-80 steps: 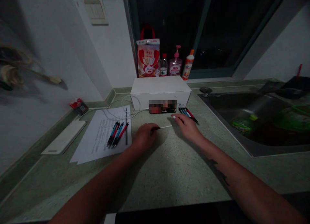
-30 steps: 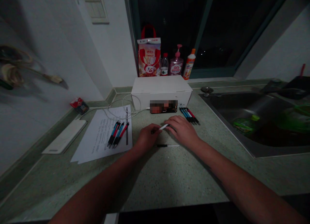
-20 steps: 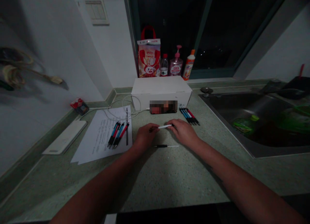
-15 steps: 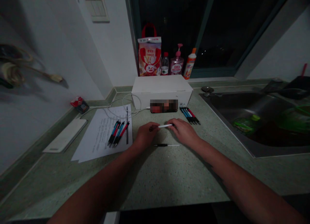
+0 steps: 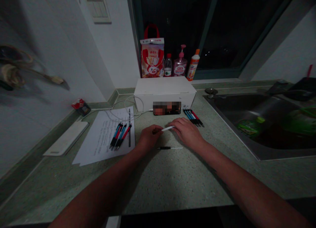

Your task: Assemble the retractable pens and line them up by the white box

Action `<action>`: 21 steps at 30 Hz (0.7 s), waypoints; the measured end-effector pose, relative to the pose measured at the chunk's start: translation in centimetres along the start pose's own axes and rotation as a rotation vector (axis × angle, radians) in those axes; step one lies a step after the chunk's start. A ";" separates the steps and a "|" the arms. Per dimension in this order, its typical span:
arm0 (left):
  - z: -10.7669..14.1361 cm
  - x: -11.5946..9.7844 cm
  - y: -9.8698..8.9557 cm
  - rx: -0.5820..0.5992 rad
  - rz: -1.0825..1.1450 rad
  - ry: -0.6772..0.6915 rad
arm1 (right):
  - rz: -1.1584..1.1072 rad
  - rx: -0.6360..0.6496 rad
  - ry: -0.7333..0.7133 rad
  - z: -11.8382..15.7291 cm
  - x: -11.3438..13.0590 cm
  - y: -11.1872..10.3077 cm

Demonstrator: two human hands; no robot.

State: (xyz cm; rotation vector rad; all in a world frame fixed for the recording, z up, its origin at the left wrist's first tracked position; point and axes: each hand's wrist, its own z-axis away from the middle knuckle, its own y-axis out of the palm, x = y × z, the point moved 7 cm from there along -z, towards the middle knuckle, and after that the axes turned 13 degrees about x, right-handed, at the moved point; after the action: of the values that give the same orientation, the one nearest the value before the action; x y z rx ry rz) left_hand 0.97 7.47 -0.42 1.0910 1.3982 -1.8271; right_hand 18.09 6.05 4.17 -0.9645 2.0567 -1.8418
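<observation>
Between my two hands is a slim white pen barrel (image 5: 168, 128), raised above the counter and tilted up toward the right. My left hand (image 5: 148, 137) pinches its left end, where a dark part shows at the fingers. At the other end, the fingers of my right hand (image 5: 188, 132) are closed around the tip and hide it. A black pen grip (image 5: 165, 148) with a thin pale refill (image 5: 176, 148) sticking out lies on the counter below the hands. Several blue and red pens (image 5: 194, 118) lie side by side, just beyond my right hand.
More pens (image 5: 120, 136) rest on printed sheets (image 5: 98, 139) at left, near a white flat slab (image 5: 66, 138). A phone (image 5: 167, 109) with a cable leans on a white box (image 5: 165, 86). Bottles stand behind it. To the right is a metal sink (image 5: 229, 122).
My right hand has shifted slightly up, and the white barrel tilts more steeply. Its dark right tip is now covered by fingers. My left hand stays about where it was.
</observation>
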 end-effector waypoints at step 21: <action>-0.4 -0.7 1.2 0.059 -0.563 0.208 | -0.039 0.125 0.230 -0.3 -2.6 2.4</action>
State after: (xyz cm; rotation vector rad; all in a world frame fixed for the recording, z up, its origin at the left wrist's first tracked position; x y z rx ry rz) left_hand 2.41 7.46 -0.38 1.0042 1.9333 -2.1958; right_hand 19.15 7.86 1.29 -0.7986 2.0281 -2.1623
